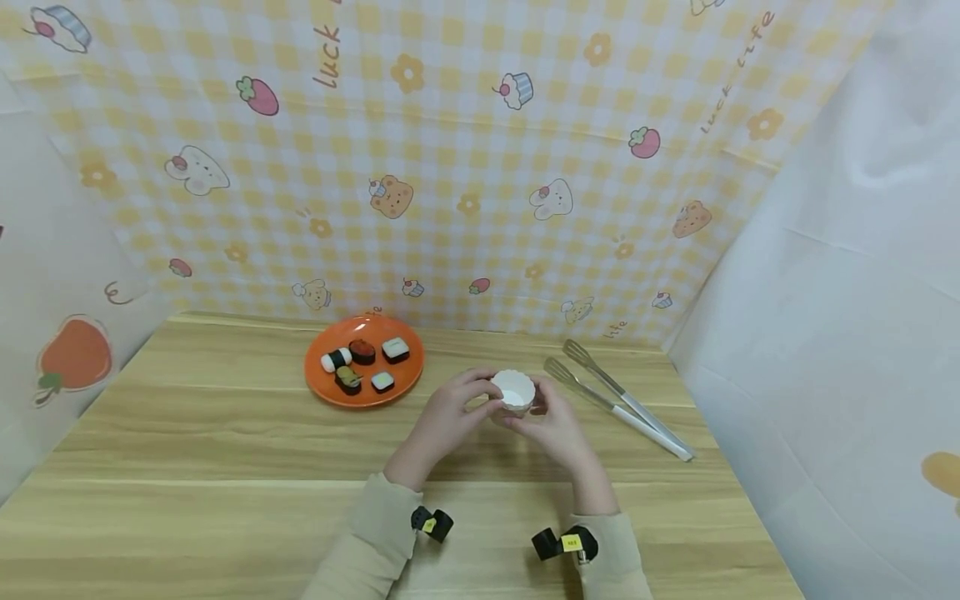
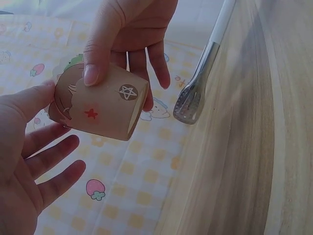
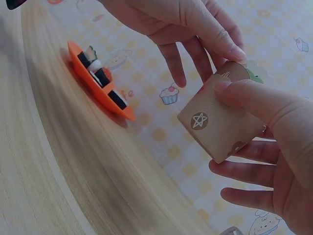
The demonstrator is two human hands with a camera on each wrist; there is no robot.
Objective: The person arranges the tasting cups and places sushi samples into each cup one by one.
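Note:
A brown paper baking cup (image 1: 513, 390) with a pale scalloped rim is held above the wooden table between both hands, its mouth facing up toward the head camera. My left hand (image 1: 454, 412) pinches the rim side with thumb and fingers. On the other side my right hand (image 1: 558, 427) grips the cup, its thumb laid along the wall in the right wrist view. The wrist views show a white star in a dark circle on the cup (image 2: 110, 107), plus a cartoon print near the rim. The fingertips behind the cup (image 3: 222, 120) are partly hidden.
An orange plate (image 1: 322, 392) with several sushi pieces (image 1: 348, 377) stands at the back, left of the hands. Slotted metal tongs (image 1: 637, 417) with white handles lie to the right. A checked cloth (image 1: 450, 150) hangs behind the table (image 1: 187, 458); white sheets flank it.

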